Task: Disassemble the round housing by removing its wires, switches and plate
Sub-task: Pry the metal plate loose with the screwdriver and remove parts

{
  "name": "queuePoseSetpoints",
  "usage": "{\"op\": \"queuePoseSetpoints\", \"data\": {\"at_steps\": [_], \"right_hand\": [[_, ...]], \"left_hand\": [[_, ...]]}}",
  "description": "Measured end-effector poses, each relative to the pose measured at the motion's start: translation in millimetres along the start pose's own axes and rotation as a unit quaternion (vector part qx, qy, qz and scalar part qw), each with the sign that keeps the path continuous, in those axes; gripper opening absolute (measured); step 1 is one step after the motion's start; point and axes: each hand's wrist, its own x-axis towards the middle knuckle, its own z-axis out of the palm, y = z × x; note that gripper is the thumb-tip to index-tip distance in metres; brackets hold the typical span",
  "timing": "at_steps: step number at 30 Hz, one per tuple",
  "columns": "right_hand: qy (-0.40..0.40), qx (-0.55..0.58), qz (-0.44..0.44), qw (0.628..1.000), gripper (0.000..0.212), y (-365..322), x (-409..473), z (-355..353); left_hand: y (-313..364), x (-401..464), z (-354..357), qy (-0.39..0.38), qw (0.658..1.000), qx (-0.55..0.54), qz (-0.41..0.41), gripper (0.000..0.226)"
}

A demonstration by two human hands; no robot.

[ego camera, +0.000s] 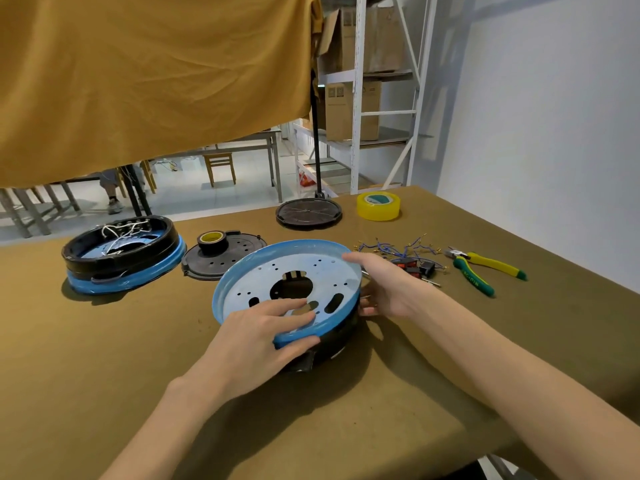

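Two bare forearms are being extended over the olive-brown worktop (104,341). The plate (291,282), blue-rimmed with a round central hole and several slots, is being gripped at its near edge by the left hand (256,341), thumb under the rim and fingers (291,306) lying on its face. Its far-right edge is being held by the right hand (384,285), fingers curled round the rim. The plate is being kept tilted on the black housing (332,341), near the worktop's middle.

To the right, a pile of blue wires (398,249) and dark switches (414,268) is lying just beyond the right hand, with green-and-yellow pliers (485,268) further right. At the left a second housing (121,254), white wires inside, is being left apart. Between the housings one black perforated disc (225,259) is carrying a dark tape roll (212,242); another black disc (308,213) and a yellow tape roll (378,206) are lying at the far edge.

Overhead, a mustard cloth (156,71) is being hung across the view. Behind it are tables, a chair (220,168), a seated person's legs (112,192), white shelving (360,98) with cartons, and a white wall.
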Motion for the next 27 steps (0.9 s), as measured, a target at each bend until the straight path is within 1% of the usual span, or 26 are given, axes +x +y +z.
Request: {"op": "queuePoseSetpoints", "data": {"at_steps": [3,5,7,9,10,12,13,15,17,19,20,22,23,24,26,27], "right_hand": [[-0.062,0.087,0.006,0.994,0.063,-5.3,-1.7,-6.2],[-0.11,0.201,0.033,0.973,0.066,-7.2,-3.8,-10.8],[-0.146,0.263,0.037,0.953,0.064,-11.6,-8.9,-10.7],[-0.141,0.252,0.001,0.957,0.052,-17.3,-11.9,-5.3],[-0.139,0.245,-0.022,0.959,0.045,-20.7,-13.8,-1.8],[-0.135,0.255,-0.06,0.955,0.03,-27.7,-16.7,4.0],[-0.134,0.263,-0.084,0.952,0.026,-31.0,-18.9,7.1],[-0.144,0.245,-0.14,0.949,0.027,-36.2,-25.5,14.6],[-0.15,0.203,-0.206,0.946,0.028,-38.1,-33.1,22.8],[-0.139,0.168,-0.277,0.936,0.027,-37.3,-41.2,29.3],[-0.129,0.163,-0.307,0.929,0.026,-36.5,-45.3,31.9],[-0.106,0.159,-0.356,0.915,0.024,-34.1,-52.6,36.3],[-0.091,0.154,-0.379,0.908,0.023,-32.2,-55.3,38.5],[-0.075,0.14,-0.403,0.901,0.024,-30.1,-57.4,40.7],[-0.042,0.099,-0.455,0.884,0.028,-25.2,-60.4,46.5],[-0.03,0.083,-0.481,0.872,0.03,-22.5,-62.2,49.8]], "left_hand": [[-7.4,-3.2,1.0,0.034,0.999,-0.038,0.013,0.059],[-11.8,-5.3,-0.3,0.074,0.993,-0.097,0.008,0.053],[-13.0,-6.6,-1.7,0.098,0.986,-0.133,0.001,0.05],[-10.5,-6.7,-3.3,0.108,0.98,-0.168,-0.016,0.053],[-7.9,-5.4,-5.3,0.114,0.971,-0.208,-0.032,0.057],[-0.8,3.2,-11.6,0.139,0.943,-0.297,-0.063,0.063],[3.5,10.0,-15.9,0.157,0.929,-0.325,-0.08,0.059],[12.6,27.2,-24.8,0.196,0.908,-0.351,-0.115,0.042],[23.4,43.7,-33.7,0.203,0.885,-0.399,-0.127,0.04],[35.0,56.1,-42.1,0.199,0.859,-0.457,-0.117,0.036],[38.9,60.2,-46.5,0.199,0.838,-0.495,-0.111,0.033],[45.8,63.6,-57.6,0.2,0.789,-0.572,-0.103,0.036],[47.1,63.1,-61.6,0.201,0.775,-0.591,-0.098,0.038],[47.6,61.8,-64.0,0.203,0.772,-0.595,-0.097,0.037],[44.5,57.6,-64.8,0.214,0.787,-0.57,-0.105,0.03],[42.0,55.0,-64.3,0.22,0.787,-0.565,-0.11,0.026]]}}
